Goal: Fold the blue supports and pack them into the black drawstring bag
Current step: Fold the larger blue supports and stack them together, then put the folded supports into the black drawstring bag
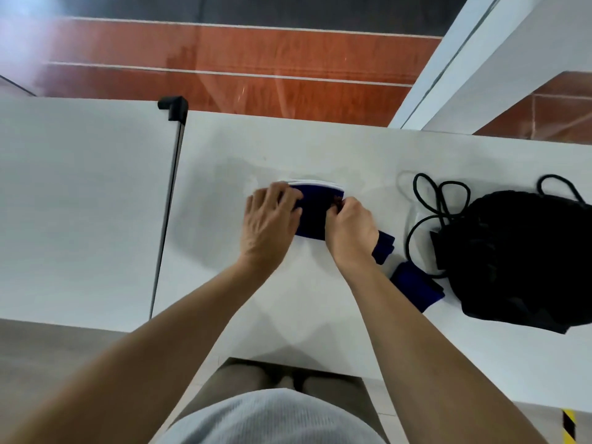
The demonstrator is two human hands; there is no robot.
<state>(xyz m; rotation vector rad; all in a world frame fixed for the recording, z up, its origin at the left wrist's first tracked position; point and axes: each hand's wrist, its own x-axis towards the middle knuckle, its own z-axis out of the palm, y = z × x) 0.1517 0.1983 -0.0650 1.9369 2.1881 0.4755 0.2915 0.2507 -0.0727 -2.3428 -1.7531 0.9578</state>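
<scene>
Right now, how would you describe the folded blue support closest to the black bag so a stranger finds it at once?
On the white table, find the black drawstring bag at the right. Beside its left edge lies the folded blue support. Unlike the other folded piece, partly hidden by the right hand, it lies nearer the person.

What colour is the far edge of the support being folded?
White edge on the blue support; head view.
</scene>
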